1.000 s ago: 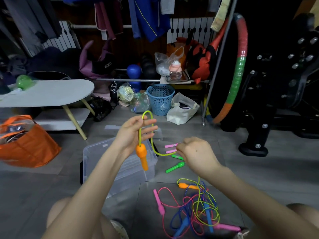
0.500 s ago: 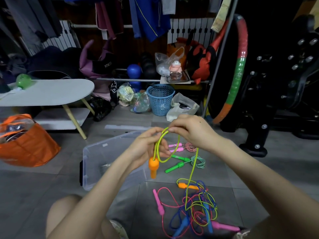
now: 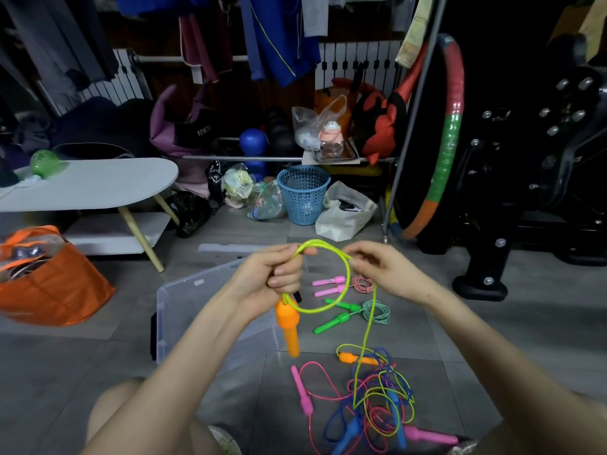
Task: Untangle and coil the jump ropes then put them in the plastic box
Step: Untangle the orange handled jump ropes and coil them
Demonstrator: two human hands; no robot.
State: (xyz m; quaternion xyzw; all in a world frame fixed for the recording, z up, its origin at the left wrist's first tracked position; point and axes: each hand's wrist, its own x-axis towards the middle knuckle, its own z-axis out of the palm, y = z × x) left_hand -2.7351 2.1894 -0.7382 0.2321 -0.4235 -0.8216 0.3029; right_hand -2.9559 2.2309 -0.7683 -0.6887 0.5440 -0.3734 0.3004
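The yellow-green jump rope (image 3: 315,242) is the one being worked on right now, held up in the air over the floor, just in front of the clear plastic box (image 3: 184,310). The person's left hand (image 3: 269,277) has its fingers curled tight round the cord right above the orange handle (image 3: 289,326), which dangles straight down. The right hand (image 3: 384,270) pinches the cord a bit further along, fingers bent round it, so there's one neat loop standing between the two hands.

Looks like the left hand is acting as the anchor for the coil while the right feeds in cord. The rest of that rope drops down to the tangle (image 3: 371,405) of pink, blue and yellow cords, where its other orange handle (image 3: 353,357) lies, so my guess is it snags soon.

A pink-handled rope (image 3: 328,285) and a green-handled rope (image 3: 341,318) already sit bundled beside the box, not in it.

Everything's on grey floor tiles (image 3: 492,339). Room's a cluttered storage corner: blue basket (image 3: 303,193), low white table (image 3: 98,182), orange bag (image 3: 49,280), striped hoop (image 3: 450,126), hanging clothes (image 3: 272,37) along the back.
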